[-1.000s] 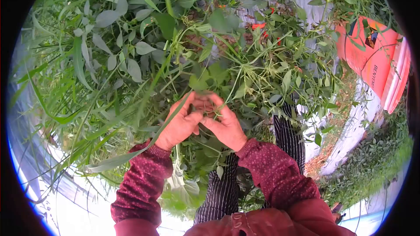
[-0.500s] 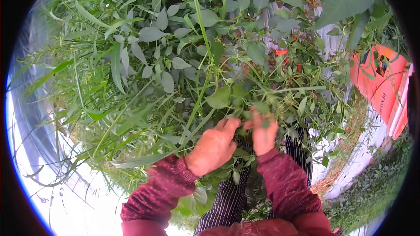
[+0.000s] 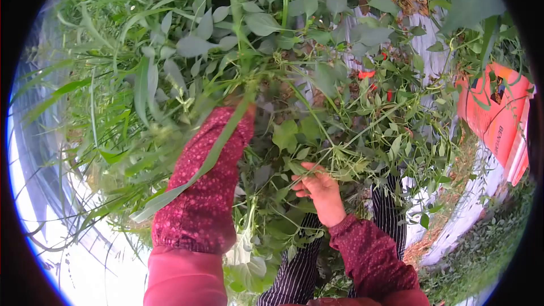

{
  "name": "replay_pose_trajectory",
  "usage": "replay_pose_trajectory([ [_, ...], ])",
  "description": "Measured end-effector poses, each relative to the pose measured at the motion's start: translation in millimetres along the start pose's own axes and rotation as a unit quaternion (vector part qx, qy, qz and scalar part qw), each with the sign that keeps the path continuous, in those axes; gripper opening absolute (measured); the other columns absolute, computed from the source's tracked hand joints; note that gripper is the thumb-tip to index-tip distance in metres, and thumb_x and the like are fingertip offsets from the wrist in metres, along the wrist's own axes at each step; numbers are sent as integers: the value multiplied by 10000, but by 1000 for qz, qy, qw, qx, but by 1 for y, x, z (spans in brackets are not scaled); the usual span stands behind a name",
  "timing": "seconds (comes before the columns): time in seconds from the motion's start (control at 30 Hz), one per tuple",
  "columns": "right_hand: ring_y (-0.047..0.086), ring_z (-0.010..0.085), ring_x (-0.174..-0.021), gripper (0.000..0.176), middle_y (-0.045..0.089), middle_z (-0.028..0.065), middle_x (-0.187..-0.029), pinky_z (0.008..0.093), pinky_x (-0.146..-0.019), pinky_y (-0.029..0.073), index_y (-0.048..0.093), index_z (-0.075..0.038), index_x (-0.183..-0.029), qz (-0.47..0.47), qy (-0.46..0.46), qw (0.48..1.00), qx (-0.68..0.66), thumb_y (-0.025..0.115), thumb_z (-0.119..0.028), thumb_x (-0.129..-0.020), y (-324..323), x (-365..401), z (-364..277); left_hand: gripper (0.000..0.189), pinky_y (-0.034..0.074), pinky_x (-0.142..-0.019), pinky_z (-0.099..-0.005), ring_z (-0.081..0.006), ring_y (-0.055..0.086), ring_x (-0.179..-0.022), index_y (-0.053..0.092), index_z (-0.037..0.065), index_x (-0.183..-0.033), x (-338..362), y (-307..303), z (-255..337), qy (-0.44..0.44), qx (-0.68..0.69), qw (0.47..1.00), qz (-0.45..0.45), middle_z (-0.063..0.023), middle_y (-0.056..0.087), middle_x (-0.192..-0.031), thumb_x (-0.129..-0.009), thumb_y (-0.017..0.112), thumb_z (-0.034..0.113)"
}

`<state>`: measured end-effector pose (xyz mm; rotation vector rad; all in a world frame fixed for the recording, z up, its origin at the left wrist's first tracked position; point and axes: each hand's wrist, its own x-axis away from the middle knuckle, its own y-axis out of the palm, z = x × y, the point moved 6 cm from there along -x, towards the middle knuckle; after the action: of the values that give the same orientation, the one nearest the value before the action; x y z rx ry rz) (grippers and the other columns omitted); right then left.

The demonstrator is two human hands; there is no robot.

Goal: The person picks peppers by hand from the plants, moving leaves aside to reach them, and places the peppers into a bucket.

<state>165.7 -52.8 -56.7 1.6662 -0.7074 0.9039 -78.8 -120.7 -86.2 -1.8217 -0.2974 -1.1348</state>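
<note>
My left hand (image 3: 245,103) reaches forward into the plants at centre left, almost wholly hidden behind green blades and stems. Only a blurred bit of it shows past the maroon speckled sleeve, so its fingers cannot be made out. A long grass blade (image 3: 212,161) crosses over that sleeve. Lower down, my right hand (image 3: 322,191) is in the foliage with its fingers bent around a thin green plant stem (image 3: 299,173). Leafy pepper plants (image 3: 391,136) spread beside it, and a red pepper (image 3: 366,74) hangs farther up.
Tall grass (image 3: 122,119) grows thickly on the left. An orange-red printed bag (image 3: 492,116) stands at the right, beyond the stems. White plastic sheeting (image 3: 462,224) covers strips of ground. My striped trouser legs (image 3: 294,266) are among the leaves below.
My left hand has moved forward and left, away from my right hand and in behind the grass. My right hand has shifted slightly down and left. The tall stems have swung left.
</note>
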Motion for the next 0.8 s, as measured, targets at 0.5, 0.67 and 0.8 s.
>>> replay_pose_trajectory([
  [0.5, 612, 144, -779, 282, 620, 116, -985, 266, -671, 499, 500, -31, -1175, -1, 45, 999, 10, 475, -96, -902, -2, 0, 16, 186, 500, -614, -410, -306, 616, -705, 655, 61, -868, -36, -2, -2, 42, -229, 972, -14, -120, 640, -805, -766, 575, 195],
  [0.67, 610, 133, -775, 281, 625, 97, -977, 260, -664, 497, 508, -49, -1174, -19, 48, 999, 12, 479, -103, -900, 0, 2, 16, 181, 499, -635, -405, -298, 621, -737, 665, 66, -847, 65, 28, -77, 41, -294, 954, -27, -105, 642, -794, -784, 569, 206],
  [0.8, 607, 125, -769, 277, 625, 77, -953, 254, -663, 496, 510, -50, -1170, -24, 50, 998, 22, 477, -109, -902, 0, 2, 22, 184, 499, -651, -401, -291, 625, -763, 674, 71, -829, 107, 44, -99, 40, -345, 937, -48, -93, 644, -784, -798, 565, 216],
])
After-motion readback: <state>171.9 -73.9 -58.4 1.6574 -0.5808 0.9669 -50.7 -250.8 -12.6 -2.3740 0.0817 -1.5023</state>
